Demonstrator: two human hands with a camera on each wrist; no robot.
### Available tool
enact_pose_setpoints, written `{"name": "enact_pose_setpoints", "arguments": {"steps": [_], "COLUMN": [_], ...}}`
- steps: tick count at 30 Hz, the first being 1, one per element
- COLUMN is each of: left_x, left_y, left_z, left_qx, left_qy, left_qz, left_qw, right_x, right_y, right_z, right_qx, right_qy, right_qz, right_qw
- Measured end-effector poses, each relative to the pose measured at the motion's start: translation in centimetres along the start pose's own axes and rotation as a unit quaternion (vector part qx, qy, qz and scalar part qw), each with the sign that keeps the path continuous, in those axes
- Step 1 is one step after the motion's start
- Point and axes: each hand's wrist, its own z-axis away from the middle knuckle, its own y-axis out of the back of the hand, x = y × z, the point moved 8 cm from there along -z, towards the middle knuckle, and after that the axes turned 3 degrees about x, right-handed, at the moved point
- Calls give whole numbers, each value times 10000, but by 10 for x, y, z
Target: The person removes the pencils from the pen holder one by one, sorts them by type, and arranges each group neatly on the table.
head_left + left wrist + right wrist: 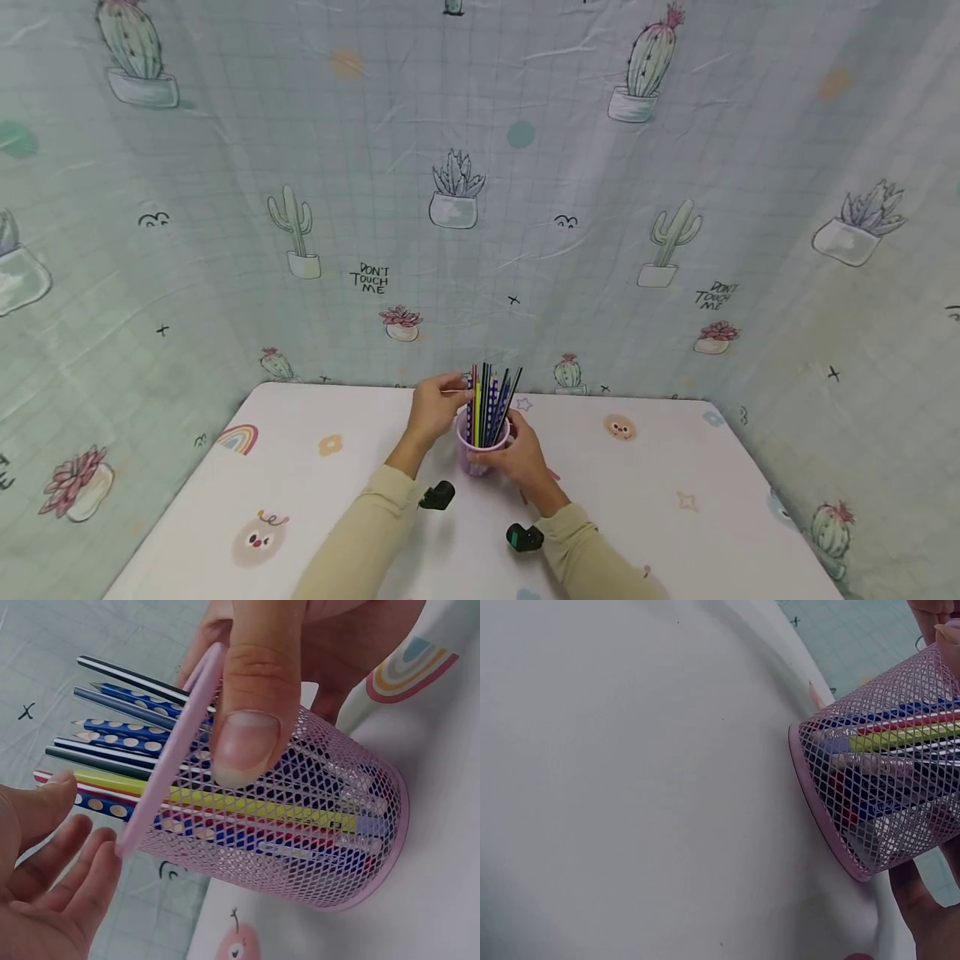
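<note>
A pink mesh pencil cup (474, 461) stands upright near the back of the white table, packed with pencils (486, 408), several dark-striped or blue with pale dots, one yellow, one red. My right hand (520, 454) grips the cup on its right side; its thumb lies across the mesh below the rim (171, 754). My left hand (435, 408) is at the pencils' upper ends, on the left. In the left wrist view its thumb (49, 802) touches the ends of the red and yellow pencils, while its other fingers extend beside the rim without curling round anything.
The white tabletop (600, 508) carries printed faces, flowers and a rainbow (240, 438). A cactus-print curtain (480, 267) hangs behind its back edge and along both sides. Small dark devices (437, 496) sit at both wrists.
</note>
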Motion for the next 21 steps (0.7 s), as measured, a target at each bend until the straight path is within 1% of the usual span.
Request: {"name": "enact_pose_setpoints", "arguments": {"steps": [6,11,14,18,21], "left_x": [-4,-11,-13,-10,-4], "left_y": [-5,-6,-8,-9,-6], "left_z": [-6,-7,-8,-11,-14], "left_qx": [-85,-160,-183,-90,70], "left_qy": [-6,36,97,161,205], "left_qz": [-42,-37,-6,-75,100], "left_qw": [10000,9999,9998,9998,9997], "right_x": [-1,-2,0,-1,-3], "right_y": [2,0,0,1,2], "right_z": [-1,0,0,-1,-2], "right_qx": [10,-31,-27,27,45], "right_qy": [108,222,208,117,57], "right_qz": [29,187,206,320,397], "right_qw": [9999,9996,9996,9994,9992]}}
